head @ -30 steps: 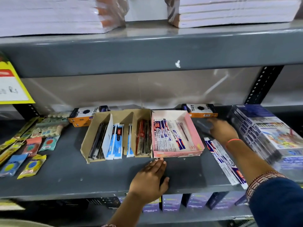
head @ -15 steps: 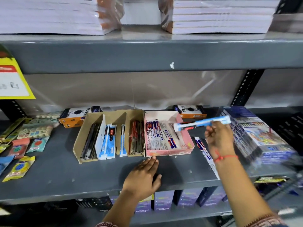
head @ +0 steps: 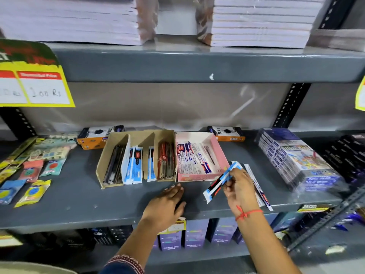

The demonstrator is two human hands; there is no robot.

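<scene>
My right hand (head: 240,189) pinches a long blue and white pen packet (head: 221,181), held tilted just in front of the pink box (head: 220,147) of similar packets. My left hand (head: 165,206) rests flat, fingers straight, on the grey shelf (head: 79,200) in front of the boxes. A brown cardboard divider box (head: 110,142) left of the pink one holds black, blue and red pen packets. More loose packets (head: 258,188) lie on the shelf behind my right hand.
Stacked wrapped colour sets (head: 296,157) stand at the right. Small sachets (head: 31,175) lie at the left, orange-black boxes (head: 94,135) at the back. Paper stacks (head: 256,22) fill the shelf above, with a yellow price tag (head: 35,86). Purple boxes (head: 195,234) sit below.
My right hand picked up the blue packet from the back right of the shelf and brought it down and forward, now tilted near the pink box's front corner. My left hand stayed flat.
</scene>
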